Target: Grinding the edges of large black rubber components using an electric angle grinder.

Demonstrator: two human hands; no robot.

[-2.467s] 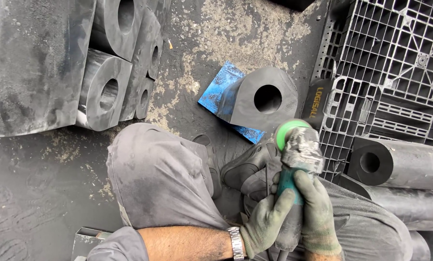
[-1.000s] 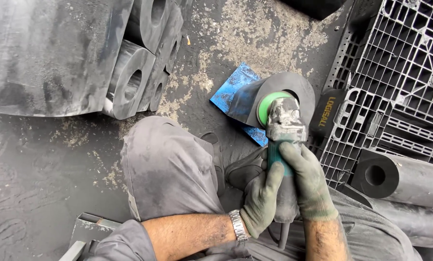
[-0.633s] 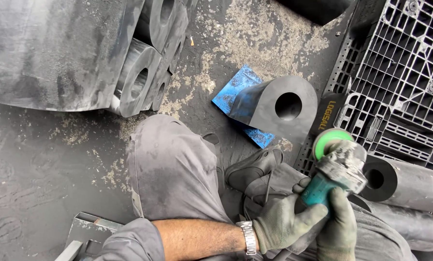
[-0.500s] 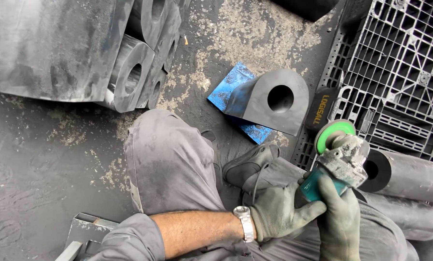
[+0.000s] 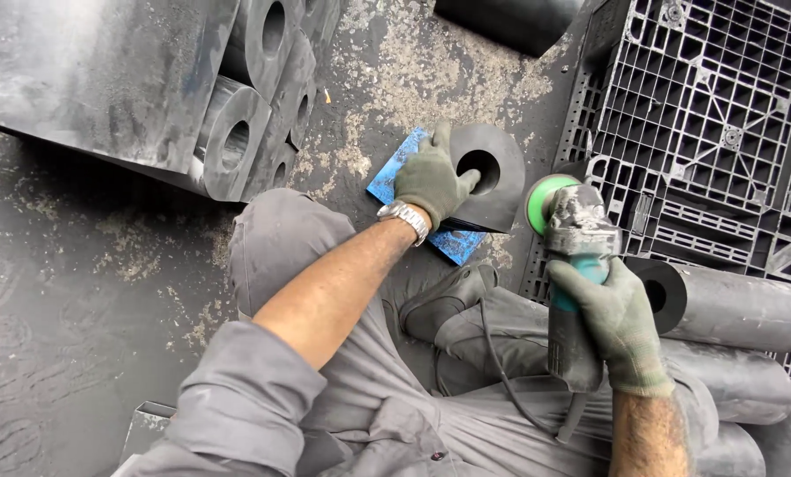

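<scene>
The left hand (image 5: 431,181) has let go of the grinder it shared half a second ago and now reaches out to the black rubber block (image 5: 493,177), while the right hand (image 5: 612,322) alone carries the angle grinder (image 5: 572,265).

The block stands on its edge on a blue sheet (image 5: 395,172) on the floor (image 5: 86,291), its round bore facing the camera. The left grip is closed on it: gloved fingers curl over the block's left rim and a fingertip hooks into the bore. The right grip is wrapped tight around the grinder's body, with the green disc (image 5: 541,199) pointing away from the person and held just to the right of the block, apart from it.

Room is tight on the right. The black plastic pallet (image 5: 713,115) begins just beside the block and the disc, and long rubber cylinders (image 5: 740,309) lie along its near edge, close under the right forearm. The grinder's cord (image 5: 493,362) trails across the person's lap. The raised knee (image 5: 276,238) and a shoe (image 5: 440,300) sit directly below the block, closing off the near side.

To the left, a stack of bored rubber blocks (image 5: 245,132) leans against a large dark slab (image 5: 86,79), well apart from the sheet, with dusty open floor between. Another dark piece (image 5: 510,22) lies beyond, at the top edge.
</scene>
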